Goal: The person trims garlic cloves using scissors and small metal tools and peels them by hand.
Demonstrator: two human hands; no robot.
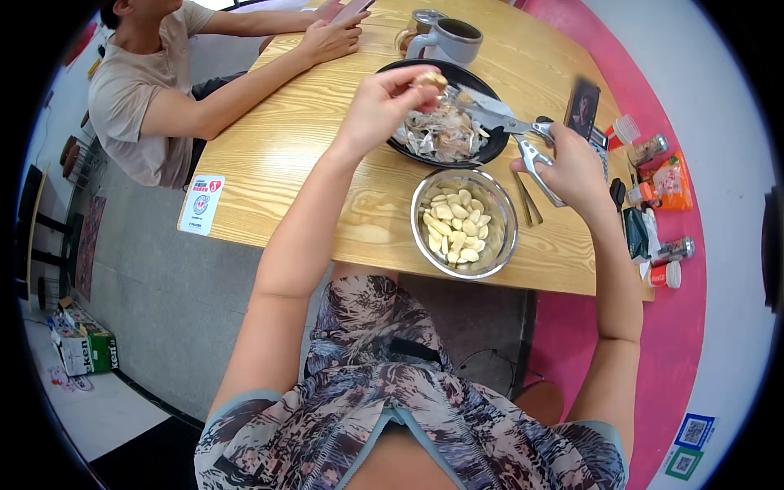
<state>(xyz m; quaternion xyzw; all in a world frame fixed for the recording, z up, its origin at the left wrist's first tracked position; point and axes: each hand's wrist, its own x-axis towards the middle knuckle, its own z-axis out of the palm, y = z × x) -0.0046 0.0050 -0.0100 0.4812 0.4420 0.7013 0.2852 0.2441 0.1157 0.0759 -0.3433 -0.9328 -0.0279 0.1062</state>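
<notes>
My left hand (385, 104) is closed in a pinch on a garlic clove (430, 80), raised above the black bowl (496, 145). Garlic skins (445, 135) are heaped in that bowl. In my right hand (576, 170) is a pair of kitchen scissors (516, 125), fingers through the silver handles. Its blades point left over the skins, toward the clove; whether they touch it I cannot tell. Nearer to me, a steel bowl (419, 214) holds many peeled garlic cloves (457, 224).
Behind the black bowl stand a grey mug (456, 42) and a lidded glass jar (426, 18). A phone (582, 106) is propped at right, near jars (651, 149) and an orange packet (672, 181). At left, another person (155, 94) rests both arms on the table, holding a phone.
</notes>
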